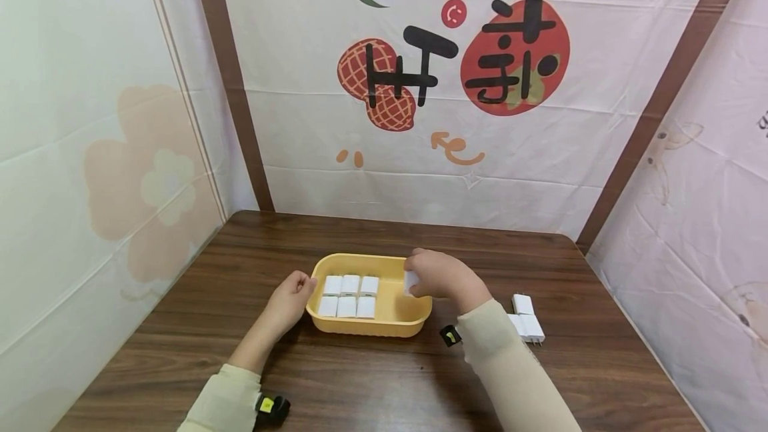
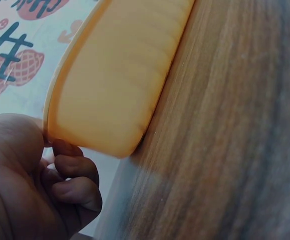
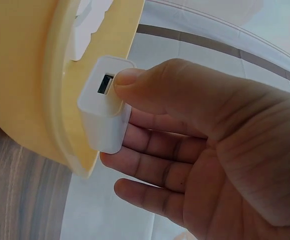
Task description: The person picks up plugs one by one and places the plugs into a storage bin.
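Observation:
A yellow plastic basket (image 1: 375, 329) stands on the table, with several white USB chargers (image 1: 349, 307) set in two rows in its left part. My left hand (image 1: 292, 299) pinches the basket's left rim; in the left wrist view the thumb and curled fingers (image 2: 77, 167) meet at that rim. Over the basket's right end, my right hand (image 1: 441, 275) holds one white USB charger (image 3: 102, 107) between thumb and fingers. Its USB port faces the right wrist camera, and the thumb lies beside the port.
Several more white chargers (image 1: 523, 304) lie on the brown wooden table (image 1: 372, 385) to the right, close by the right forearm, which partly covers them. Printed cloth walls (image 1: 408, 172) stand behind the table and along both sides.

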`<state>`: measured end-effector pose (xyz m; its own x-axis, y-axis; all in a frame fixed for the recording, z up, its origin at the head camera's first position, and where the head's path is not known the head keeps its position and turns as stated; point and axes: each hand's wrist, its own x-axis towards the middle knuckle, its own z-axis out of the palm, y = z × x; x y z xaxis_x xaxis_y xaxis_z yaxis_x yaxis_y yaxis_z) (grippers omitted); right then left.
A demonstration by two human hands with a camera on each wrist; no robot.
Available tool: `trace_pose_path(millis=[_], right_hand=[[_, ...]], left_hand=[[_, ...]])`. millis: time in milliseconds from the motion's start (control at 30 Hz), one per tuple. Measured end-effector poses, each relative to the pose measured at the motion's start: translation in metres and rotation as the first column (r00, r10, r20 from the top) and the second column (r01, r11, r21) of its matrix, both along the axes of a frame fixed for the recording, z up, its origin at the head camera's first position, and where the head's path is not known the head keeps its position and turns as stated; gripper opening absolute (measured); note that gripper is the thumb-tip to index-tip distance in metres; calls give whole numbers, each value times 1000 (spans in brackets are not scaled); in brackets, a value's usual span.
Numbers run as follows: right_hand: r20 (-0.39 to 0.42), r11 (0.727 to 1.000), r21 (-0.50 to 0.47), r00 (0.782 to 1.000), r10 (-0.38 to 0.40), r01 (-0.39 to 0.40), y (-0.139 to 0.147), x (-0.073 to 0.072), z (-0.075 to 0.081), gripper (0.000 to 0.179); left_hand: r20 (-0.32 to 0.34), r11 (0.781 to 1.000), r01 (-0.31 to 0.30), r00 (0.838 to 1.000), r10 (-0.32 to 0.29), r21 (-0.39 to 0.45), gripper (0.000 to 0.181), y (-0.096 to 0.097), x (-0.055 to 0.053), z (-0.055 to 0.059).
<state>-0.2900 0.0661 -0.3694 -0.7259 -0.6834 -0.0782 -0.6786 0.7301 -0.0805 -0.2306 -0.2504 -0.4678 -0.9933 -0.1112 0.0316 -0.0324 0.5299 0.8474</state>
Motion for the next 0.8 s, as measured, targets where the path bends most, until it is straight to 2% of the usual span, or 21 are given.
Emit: trace_pose_path(millis=[800], right_hand=[[14, 1000, 4, 1000, 4, -4, -16, -9, -13, 16]], left_hand=[[0, 1000, -3, 1000, 3, 14, 27, 1, 0, 1]])
